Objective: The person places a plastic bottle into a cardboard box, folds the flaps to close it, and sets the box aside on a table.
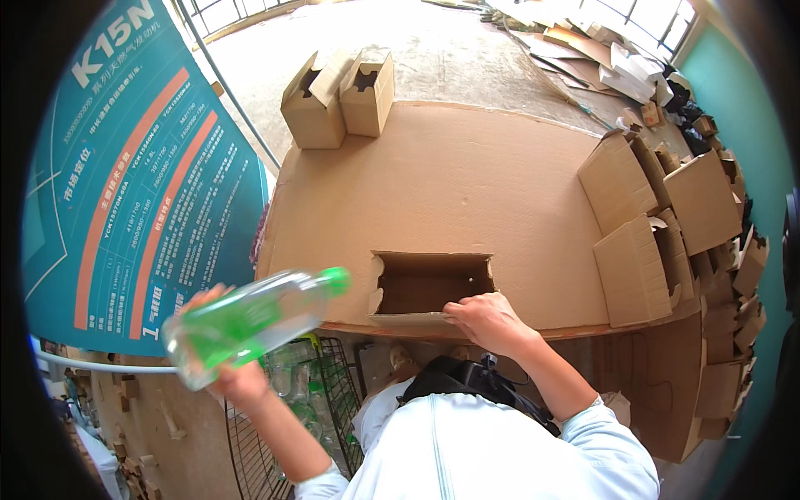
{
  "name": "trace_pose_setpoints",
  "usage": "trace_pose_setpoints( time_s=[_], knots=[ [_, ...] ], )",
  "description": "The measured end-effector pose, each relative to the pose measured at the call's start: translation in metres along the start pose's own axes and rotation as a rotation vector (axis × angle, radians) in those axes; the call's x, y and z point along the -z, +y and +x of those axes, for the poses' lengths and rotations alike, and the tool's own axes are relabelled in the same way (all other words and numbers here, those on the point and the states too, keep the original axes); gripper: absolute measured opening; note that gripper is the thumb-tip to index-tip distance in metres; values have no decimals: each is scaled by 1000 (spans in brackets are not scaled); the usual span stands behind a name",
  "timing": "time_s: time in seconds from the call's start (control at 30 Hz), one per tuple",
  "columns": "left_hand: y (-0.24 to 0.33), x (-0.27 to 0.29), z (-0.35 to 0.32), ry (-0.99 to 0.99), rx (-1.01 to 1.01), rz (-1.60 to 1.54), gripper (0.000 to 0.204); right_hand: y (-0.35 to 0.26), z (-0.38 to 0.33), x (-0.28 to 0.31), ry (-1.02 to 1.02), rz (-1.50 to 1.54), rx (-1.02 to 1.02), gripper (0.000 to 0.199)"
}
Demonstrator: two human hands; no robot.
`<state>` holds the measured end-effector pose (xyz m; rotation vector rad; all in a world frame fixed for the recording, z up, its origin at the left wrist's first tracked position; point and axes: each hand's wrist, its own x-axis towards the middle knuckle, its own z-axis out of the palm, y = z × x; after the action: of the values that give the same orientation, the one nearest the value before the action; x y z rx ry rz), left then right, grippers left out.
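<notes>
Two hands over cardboard-topped table [467,175]: left hand [237,379] w/ bottle [254,321], right hand [487,321] flat on open box [429,283].

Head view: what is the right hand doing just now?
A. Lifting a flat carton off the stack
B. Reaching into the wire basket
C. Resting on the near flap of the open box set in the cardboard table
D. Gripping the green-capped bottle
C: the right hand lies on the near flap of the open box, while the left hand holds the bottle.
</notes>
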<state>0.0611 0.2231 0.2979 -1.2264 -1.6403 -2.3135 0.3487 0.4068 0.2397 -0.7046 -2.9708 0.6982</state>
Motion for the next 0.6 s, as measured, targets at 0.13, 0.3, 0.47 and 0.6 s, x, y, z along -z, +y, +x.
trace_pose_setpoints(
  time_s=[0.13,0.3,0.47,0.6],
  knots=[
    [5,-109,4,-567,176,-90,85,-1,-3,2,33,-6,-8,5],
    [-29,-159,-12,-1221,260,281,72,1,-17,-14,188,-155,77,7],
    [-55,-184,-24,-1674,76,601,69,18,-35,-18,290,-164,121,5],
    [-102,-197,-55,-1947,94,728,60,15,-29,-31,332,-124,194,4]
  ],
)
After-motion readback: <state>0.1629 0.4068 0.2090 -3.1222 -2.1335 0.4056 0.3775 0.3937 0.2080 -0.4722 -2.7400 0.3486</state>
